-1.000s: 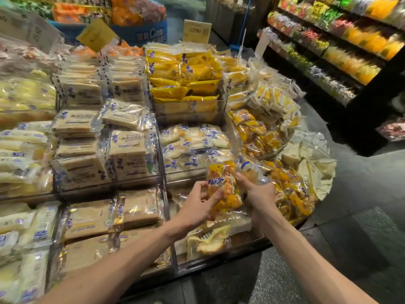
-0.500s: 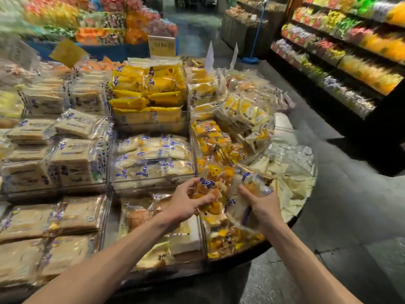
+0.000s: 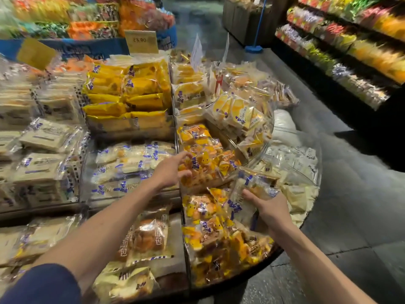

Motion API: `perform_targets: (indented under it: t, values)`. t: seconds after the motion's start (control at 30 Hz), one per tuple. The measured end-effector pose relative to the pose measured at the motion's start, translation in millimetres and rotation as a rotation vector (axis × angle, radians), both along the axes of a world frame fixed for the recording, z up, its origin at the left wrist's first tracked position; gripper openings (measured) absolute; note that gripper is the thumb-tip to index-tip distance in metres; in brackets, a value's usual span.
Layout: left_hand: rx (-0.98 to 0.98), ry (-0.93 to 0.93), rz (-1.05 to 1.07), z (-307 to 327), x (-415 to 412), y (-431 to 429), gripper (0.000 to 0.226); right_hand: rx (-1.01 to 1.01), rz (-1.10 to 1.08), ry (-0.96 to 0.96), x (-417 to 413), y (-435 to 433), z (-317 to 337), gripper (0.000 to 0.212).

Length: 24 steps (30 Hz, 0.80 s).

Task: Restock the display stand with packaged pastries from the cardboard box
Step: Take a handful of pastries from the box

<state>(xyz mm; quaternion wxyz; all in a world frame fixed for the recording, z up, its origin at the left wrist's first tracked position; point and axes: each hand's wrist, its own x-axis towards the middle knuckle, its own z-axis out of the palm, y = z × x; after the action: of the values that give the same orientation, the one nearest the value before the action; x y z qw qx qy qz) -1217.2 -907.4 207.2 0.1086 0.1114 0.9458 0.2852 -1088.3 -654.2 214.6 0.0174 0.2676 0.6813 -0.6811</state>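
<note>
The tiered display stand (image 3: 252,276) holds clear bins packed with wrapped pastries. My left hand (image 3: 171,172) reaches into the middle-tier bin of yellow-orange packs and pinches one pastry pack (image 3: 198,170) at its left edge, thumb below and fingers above. Lower and to the right, my right hand (image 3: 270,208) grips a clear-wrapped pastry pack (image 3: 252,188) with blue print, held over the front bin of similar orange packs (image 3: 219,238). The cardboard box is out of view.
Yellow packs (image 3: 131,95) fill the upper bin and pale bread packs (image 3: 43,167) the left bins. A price sign (image 3: 141,41) stands at the back. A white sack (image 3: 282,122) lies beside the stand. Shelves of colourful goods (image 3: 350,51) line the aisle floor (image 3: 350,216).
My left hand has carried its yellow pack up and forward into the middle-tier bin. My right hand stays low with its pack. The view has shifted right and closer.
</note>
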Motion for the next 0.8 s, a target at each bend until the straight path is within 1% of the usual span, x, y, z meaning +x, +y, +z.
perform_targets:
  t: [0.13, 0.27, 0.33, 0.4, 0.43, 0.5, 0.57, 0.6, 0.63, 0.67, 0.73, 0.8]
  values:
    - [-0.164, 0.073, -0.104, -8.5, -27.6, 7.7, 0.056, 0.010, 0.054, 0.004, -19.7, 10.9, 2.0, 0.024]
    - [-0.345, 0.158, -0.256, -21.5, -41.5, 9.6, 0.055, -0.029, 0.095, 0.004, -31.1, 13.8, 2.7, 0.020]
    - [-0.484, 0.199, -0.308, -25.5, -46.2, 9.1, 0.055, -0.053, 0.112, 0.001, -34.8, 13.3, 3.1, 0.019]
    - [-0.610, 0.235, -0.337, -26.5, -50.2, 9.0, 0.056, -0.073, 0.134, -0.001, -37.1, 13.1, 2.1, 0.023]
    - [-0.630, 0.270, -0.345, -26.4, -50.1, 10.2, 0.057, -0.085, 0.145, -0.006, -38.2, 13.6, 1.1, 0.027]
    - [-0.558, 0.362, -0.383, -29.7, -47.5, 14.3, 0.065, -0.102, 0.167, -0.014, -40.0, 13.4, 1.3, 0.043]
    - [-0.427, 0.427, -0.434, -39.4, -42.1, 17.8, 0.083, -0.103, 0.179, -0.013, -41.1, 12.5, 1.1, 0.066]
    - [-0.375, 0.448, -0.427, -44.4, -40.1, 18.2, 0.093, -0.097, 0.180, -0.014, -41.2, 11.7, 1.1, 0.074]
    - [-0.374, 0.438, -0.417, -46.9, -39.0, 17.8, 0.100, -0.092, 0.182, -0.015, -41.2, 12.2, -0.3, 0.075]
    - [-0.410, 0.420, -0.421, -48.3, -38.7, 16.7, 0.102, -0.086, 0.183, -0.014, -41.4, 12.6, -1.2, 0.071]
    - [-0.586, 0.417, -0.454, -50.5, -40.2, 15.5, 0.093, -0.088, 0.180, -0.013, -41.6, 13.4, -2.3, 0.057]
    - [-0.729, 0.376, -0.461, -45.0, -38.5, 19.1, 0.078, -0.098, 0.173, -0.008, -42.0, 13.8, -2.2, 0.053]
